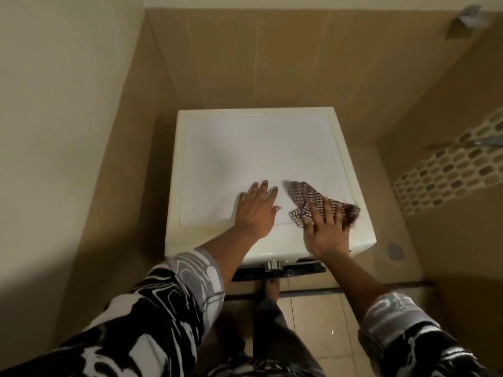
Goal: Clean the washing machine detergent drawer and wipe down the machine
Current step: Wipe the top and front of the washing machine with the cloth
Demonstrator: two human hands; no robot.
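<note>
A white washing machine (253, 148) stands against the tan tiled wall, seen from above. My left hand (255, 210) rests flat on its top near the front edge, fingers straight. My right hand (325, 231) presses a brown-and-white checked cloth (304, 198) flat onto the top at the front right corner, fingers spread over it. A chrome knob (273, 265) shows on the machine's front below the top edge. The detergent drawer is hidden from this angle.
Tiled walls close in on the left and behind the machine. A white perforated mat (446, 170) lies on the floor to the right, beside a round floor drain (396, 251). My bare foot (270, 291) stands on the beige floor tiles in front.
</note>
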